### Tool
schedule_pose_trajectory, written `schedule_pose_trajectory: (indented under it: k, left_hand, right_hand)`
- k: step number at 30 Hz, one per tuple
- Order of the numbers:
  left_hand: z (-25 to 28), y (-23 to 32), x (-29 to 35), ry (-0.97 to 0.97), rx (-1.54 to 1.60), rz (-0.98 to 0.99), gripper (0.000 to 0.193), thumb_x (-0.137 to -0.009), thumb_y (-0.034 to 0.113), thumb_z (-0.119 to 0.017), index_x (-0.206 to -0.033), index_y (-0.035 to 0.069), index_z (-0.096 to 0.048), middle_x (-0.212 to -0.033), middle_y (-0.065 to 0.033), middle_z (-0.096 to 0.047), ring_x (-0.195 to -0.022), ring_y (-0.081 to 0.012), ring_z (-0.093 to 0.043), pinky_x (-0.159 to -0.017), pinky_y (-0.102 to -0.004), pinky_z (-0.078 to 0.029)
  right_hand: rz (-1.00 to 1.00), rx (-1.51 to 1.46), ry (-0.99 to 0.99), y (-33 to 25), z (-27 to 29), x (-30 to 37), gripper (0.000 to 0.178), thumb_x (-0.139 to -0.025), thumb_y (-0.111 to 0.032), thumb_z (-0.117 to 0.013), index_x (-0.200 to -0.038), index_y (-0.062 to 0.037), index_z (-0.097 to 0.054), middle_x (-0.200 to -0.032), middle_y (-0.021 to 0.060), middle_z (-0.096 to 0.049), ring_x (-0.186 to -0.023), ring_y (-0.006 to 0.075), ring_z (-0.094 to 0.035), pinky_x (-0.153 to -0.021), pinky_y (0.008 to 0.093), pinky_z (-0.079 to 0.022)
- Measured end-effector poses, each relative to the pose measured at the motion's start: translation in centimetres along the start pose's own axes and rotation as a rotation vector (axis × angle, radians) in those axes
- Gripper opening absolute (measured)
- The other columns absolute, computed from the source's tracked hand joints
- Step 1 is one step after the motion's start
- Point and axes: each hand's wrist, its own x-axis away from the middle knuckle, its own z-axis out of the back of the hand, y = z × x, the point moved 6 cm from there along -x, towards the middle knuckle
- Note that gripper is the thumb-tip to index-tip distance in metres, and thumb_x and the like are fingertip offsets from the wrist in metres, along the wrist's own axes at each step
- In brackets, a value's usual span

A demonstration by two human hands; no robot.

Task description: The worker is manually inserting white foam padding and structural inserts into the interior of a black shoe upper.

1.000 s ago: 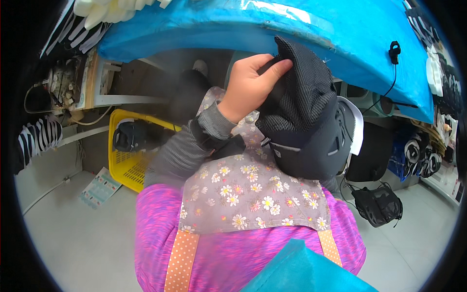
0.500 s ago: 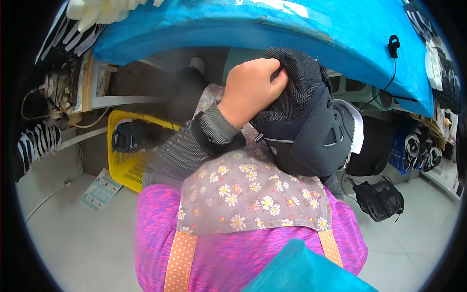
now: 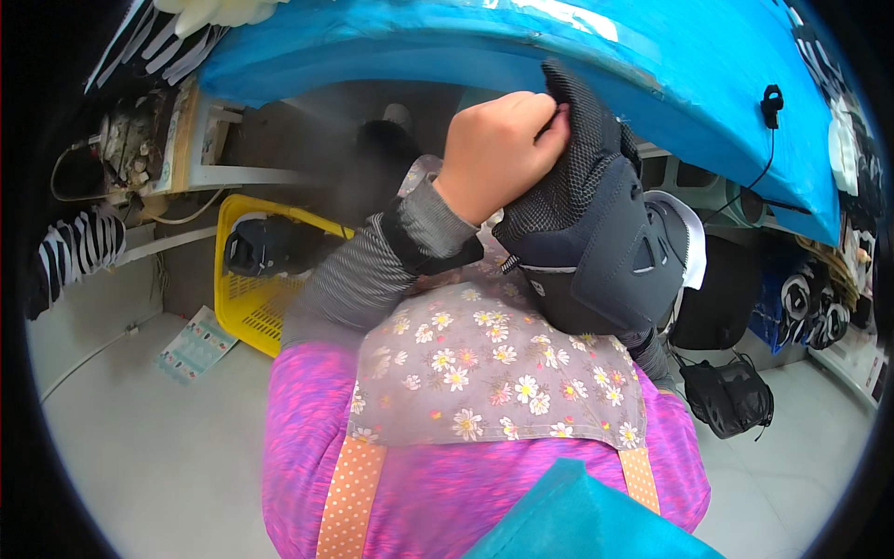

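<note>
A dark mesh shoe upper (image 3: 596, 242) was held above the lap, under the blue tabletop (image 3: 652, 74), left hand (image 3: 503, 154) fingers closed on its top edge; right hand was hidden behind it.

Floor (image 3: 168, 447): pale grey, smooth. Directly on it: yellow plastic basket (image 3: 256, 298) at left under the blue-covered table (image 3: 559, 65), printed leaflet (image 3: 194, 343) just beside the basket, black bag (image 3: 731, 396) at right.
</note>
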Motion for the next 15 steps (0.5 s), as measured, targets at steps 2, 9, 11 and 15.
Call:
schedule_pose_trajectory:
  k: [2,9,11,15]
  left_hand:
    - [-0.2,0.6,-0.3,0.005,0.015,-0.028,0.020,-0.085,0.016,-0.066,-0.073,0.004,-0.057,-0.068,-0.0136,-0.055,-0.062,-0.0337,-0.057,-0.054,-0.0386,-0.046]
    - [-1.3,1.3,0.5,0.049,-0.038,-0.097,0.020,-0.085,0.017,-0.068,-0.071,0.007,-0.056,-0.064,-0.0090,-0.053,-0.057,-0.0285,-0.056,-0.049,-0.0367,-0.044]
    - [-1.2,1.3,0.3,0.091,-0.038,-0.114,0.022,-0.084,0.016,-0.070,-0.070,0.008,-0.055,-0.063,-0.0085,-0.051,-0.055,-0.0279,-0.055,-0.048,-0.0360,-0.043]
    - [-1.5,1.5,0.1,0.096,-0.008,-0.134,0.023,-0.084,0.015,-0.071,-0.070,0.007,-0.055,-0.062,-0.0087,-0.051,-0.053,-0.0278,-0.054,-0.047,-0.0357,-0.043]
  right_hand:
    - [-0.012,0.006,0.005,0.3,0.0,-0.4,0.055,-0.100,-0.040,-0.048,-0.142,-0.0048,-0.042,-0.137,0.0129,-0.049,-0.125,0.0268,-0.049,-0.104,0.0432,-0.039]
    - [-0.031,0.016,0.041,0.6,0.4,-0.6,0.054,-0.100,-0.039,-0.048,-0.142,-0.0047,-0.043,-0.136,0.0130,-0.050,-0.124,0.0267,-0.049,-0.103,0.0432,-0.040]
    - [-0.023,0.016,0.059,0.6,0.6,-0.3,0.054,-0.100,-0.039,-0.048,-0.142,-0.0047,-0.043,-0.136,0.0130,-0.050,-0.124,0.0267,-0.050,-0.103,0.0432,-0.040]
    - [-0.003,0.017,0.086,0.2,1.0,0.1,0.054,-0.100,-0.039,-0.048,-0.141,-0.0046,-0.044,-0.136,0.0131,-0.050,-0.124,0.0267,-0.050,-0.103,0.0431,-0.040]
